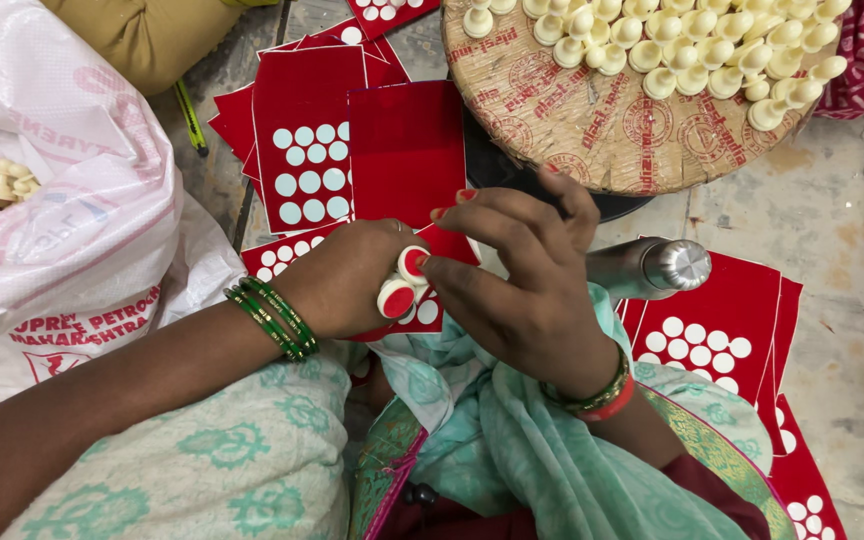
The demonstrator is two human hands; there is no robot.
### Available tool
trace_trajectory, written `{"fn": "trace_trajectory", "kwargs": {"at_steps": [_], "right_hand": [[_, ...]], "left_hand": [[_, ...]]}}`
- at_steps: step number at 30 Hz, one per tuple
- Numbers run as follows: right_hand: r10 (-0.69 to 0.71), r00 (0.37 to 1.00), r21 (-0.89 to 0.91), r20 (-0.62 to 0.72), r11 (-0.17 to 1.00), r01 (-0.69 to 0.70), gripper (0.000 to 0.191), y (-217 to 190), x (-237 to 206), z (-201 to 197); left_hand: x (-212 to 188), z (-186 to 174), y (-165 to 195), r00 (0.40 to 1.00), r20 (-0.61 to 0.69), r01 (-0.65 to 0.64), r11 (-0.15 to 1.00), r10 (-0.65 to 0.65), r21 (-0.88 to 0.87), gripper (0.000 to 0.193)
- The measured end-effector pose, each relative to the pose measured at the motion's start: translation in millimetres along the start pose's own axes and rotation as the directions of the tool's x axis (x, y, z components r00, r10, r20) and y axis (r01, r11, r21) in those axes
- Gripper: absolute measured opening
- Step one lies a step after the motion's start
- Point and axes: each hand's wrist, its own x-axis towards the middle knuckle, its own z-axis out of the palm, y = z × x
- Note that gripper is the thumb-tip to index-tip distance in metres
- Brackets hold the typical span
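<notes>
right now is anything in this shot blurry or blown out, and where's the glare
In the head view, the white plastic sack at left is brightest, nearly washed out on its folds; the steel bottle cap shows a small glint; the red sticker sheets carry a soft sheen; the left hand and right hand look sharp, under soft, even light with faint shadows.

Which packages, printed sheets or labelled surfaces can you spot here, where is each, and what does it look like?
White plastic sack with red printing: far left, crumpled, holding cream pegs.
Red sticker sheets with punched white circles: top centre on the floor, rectangular, overlapping.
More red sheets with white circles: lower right, stacked.
Round tan board with red stamped print: top right, carrying cream pegs.
Red-topped cream pegs: centre, held between left hand and right hand.
</notes>
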Motion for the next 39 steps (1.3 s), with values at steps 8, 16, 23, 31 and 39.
{"fn": "trace_trajectory", "kwargs": {"at_steps": [8,16,23,31,39], "right_hand": [[0.008,0.979,0.181,0.206,0.982,-0.046,0.036,9,1,-29],[-0.039,0.97,0.326,0.24,0.944,-0.043,0.067,3,6,-11],[0.217,0.95,0.511,0.224,0.804,-0.304,0.06,34,-15,6],[0.481,0.791,0.575,0.379,0.547,-0.608,0.02,49,-34,37],[0.52,0.781,0.639,0.344,0.48,-0.601,0.025,52,-33,28]], "left_hand": [[-4,1,-6,0.997,-0.035,-0.067,0.998,0.067,-0.005,0.023],[-7,3,-13,0.994,-0.054,-0.105,0.991,0.1,-0.082,0.029],[-14,-14,-5,0.977,-0.182,-0.16,0.945,0.111,-0.286,0.036],[-22,-27,-85,0.824,-0.494,0.043,0.899,-0.279,-0.436,0.027],[-150,-142,-298,0.24,-0.365,-0.514,0.202,-0.899,-0.834,0.039]]}}
